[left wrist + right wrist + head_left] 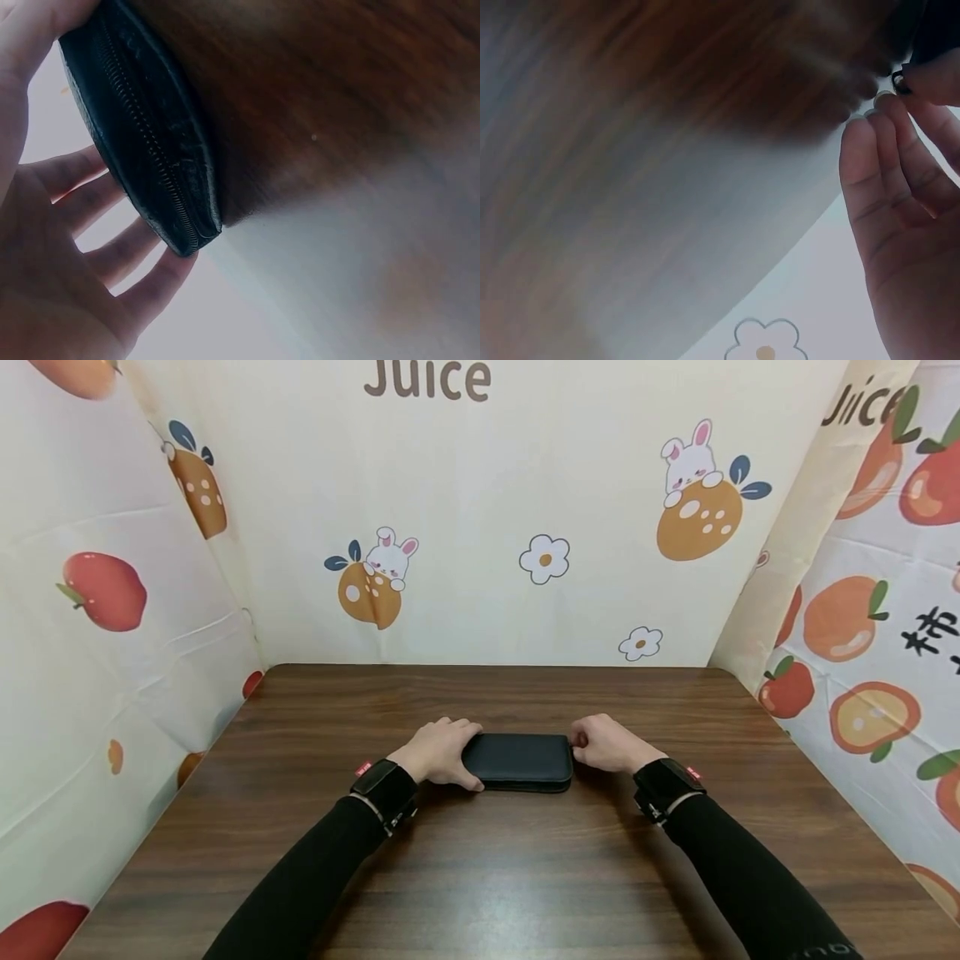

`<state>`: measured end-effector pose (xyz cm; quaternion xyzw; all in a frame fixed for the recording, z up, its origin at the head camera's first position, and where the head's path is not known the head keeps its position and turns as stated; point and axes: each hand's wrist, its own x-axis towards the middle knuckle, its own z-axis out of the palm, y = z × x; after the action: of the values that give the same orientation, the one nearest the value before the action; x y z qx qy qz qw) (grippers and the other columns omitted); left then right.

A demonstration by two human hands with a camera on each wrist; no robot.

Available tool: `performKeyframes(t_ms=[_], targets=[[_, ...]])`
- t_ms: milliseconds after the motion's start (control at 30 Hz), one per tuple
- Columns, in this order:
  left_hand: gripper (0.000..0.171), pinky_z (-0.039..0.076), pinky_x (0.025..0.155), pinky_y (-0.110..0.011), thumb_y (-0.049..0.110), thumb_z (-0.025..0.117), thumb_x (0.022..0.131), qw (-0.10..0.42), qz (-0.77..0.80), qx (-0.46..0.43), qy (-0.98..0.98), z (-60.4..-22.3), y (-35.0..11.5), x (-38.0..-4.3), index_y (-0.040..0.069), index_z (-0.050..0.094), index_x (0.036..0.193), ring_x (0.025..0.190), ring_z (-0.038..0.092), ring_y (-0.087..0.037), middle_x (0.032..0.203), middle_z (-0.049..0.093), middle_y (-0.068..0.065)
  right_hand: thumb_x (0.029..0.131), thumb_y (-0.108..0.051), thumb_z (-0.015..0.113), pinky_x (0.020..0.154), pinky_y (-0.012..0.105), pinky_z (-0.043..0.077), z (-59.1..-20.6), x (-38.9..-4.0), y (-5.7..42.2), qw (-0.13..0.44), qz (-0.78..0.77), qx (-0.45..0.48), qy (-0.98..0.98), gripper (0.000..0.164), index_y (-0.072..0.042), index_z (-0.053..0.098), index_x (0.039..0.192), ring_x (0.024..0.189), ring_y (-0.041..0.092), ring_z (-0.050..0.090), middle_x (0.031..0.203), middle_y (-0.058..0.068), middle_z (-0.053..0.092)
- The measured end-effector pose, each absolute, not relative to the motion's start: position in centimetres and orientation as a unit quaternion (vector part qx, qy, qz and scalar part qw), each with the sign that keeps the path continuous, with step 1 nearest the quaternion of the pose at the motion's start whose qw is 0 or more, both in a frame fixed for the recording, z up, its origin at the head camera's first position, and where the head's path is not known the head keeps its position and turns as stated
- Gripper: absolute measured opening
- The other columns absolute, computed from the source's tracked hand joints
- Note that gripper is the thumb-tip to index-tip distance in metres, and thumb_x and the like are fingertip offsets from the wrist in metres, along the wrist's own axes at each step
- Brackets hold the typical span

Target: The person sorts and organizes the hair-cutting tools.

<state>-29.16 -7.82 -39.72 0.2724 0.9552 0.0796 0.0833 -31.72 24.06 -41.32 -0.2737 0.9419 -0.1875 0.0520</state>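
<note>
A black zip-around wallet [521, 762] lies on the wooden table in front of the person. My left hand [442, 752] grips its left end, thumb at the near edge and fingers at the far edge. In the left wrist view the closed teeth of the zipper [142, 127] run along the wallet's side. At the right end, my right hand [607, 745] has its fingers bent close to the corner. The right wrist view shows thumb and forefinger pinching a small dark zipper pull [900, 84], with the other fingers curled beside it.
The brown wooden table [495, 877] reaches back to a cream fabric backdrop [465, 485] printed with fruit, rabbits and flowers. Similar printed cloths stand along the left and right sides. Black bands [386, 789] with small cameras sit on both wrists over dark sleeves.
</note>
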Motion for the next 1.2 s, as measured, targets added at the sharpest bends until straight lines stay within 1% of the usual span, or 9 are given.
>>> performKeyframes(t_ms=[233,400,667,933,1200], targets=[[0.093,0.043,0.104,-0.049,0.054,0.084,0.076,0.086,0.083,0.271,0.955,-39.7,-7.7,-29.1,0.013,0.048,0.151,0.127,0.050,-0.030,0.147,0.053,-0.004,0.088,0.002,0.065,0.062,0.032,0.042,-41.2,-31.5,23.7,0.045,-0.202,-0.278,0.938,0.010,-0.008,0.067,0.086,0.064,0.015,0.049,0.074,0.000,0.057],[0.093,0.043,0.104,-0.049,0.054,0.084,0.077,0.087,0.081,0.268,0.956,-39.5,-7.7,-29.0,0.013,0.048,0.151,0.127,0.050,-0.030,0.146,0.054,-0.004,0.088,0.002,0.065,0.062,0.031,0.040,-41.3,-31.2,23.8,0.044,-0.205,-0.274,0.939,0.012,-0.009,0.066,0.084,0.063,0.014,0.047,0.073,0.000,0.055],[0.093,0.041,0.106,-0.050,0.055,0.083,0.078,0.091,0.076,0.266,0.957,-39.3,-7.5,-28.9,0.013,0.047,0.152,0.130,0.050,-0.031,0.148,0.052,-0.005,0.085,0.001,0.066,0.059,0.030,0.038,-40.9,-30.6,23.8,0.034,-0.191,-0.282,0.940,0.014,-0.011,0.062,0.078,0.060,0.013,0.045,0.069,-0.001,0.052],[0.092,0.042,0.106,-0.049,0.056,0.083,0.076,0.081,0.068,0.265,0.958,-39.5,-7.4,-28.9,0.014,0.049,0.151,0.126,0.052,-0.030,0.146,0.054,-0.005,0.083,0.000,0.069,0.057,0.028,0.037,-40.6,-29.9,23.8,0.032,-0.172,-0.284,0.943,0.016,-0.011,0.061,0.075,0.058,0.012,0.045,0.066,-0.003,0.052],[0.092,0.042,0.106,-0.051,0.055,0.084,0.076,0.082,0.071,0.263,0.959,-39.6,-7.3,-28.9,0.014,0.049,0.150,0.127,0.052,-0.032,0.145,0.055,-0.005,0.080,0.001,0.069,0.054,0.026,0.033,-40.7,-28.8,23.8,0.035,-0.159,-0.303,0.939,0.027,-0.016,0.055,0.065,0.055,0.009,0.038,0.061,-0.007,0.044]])
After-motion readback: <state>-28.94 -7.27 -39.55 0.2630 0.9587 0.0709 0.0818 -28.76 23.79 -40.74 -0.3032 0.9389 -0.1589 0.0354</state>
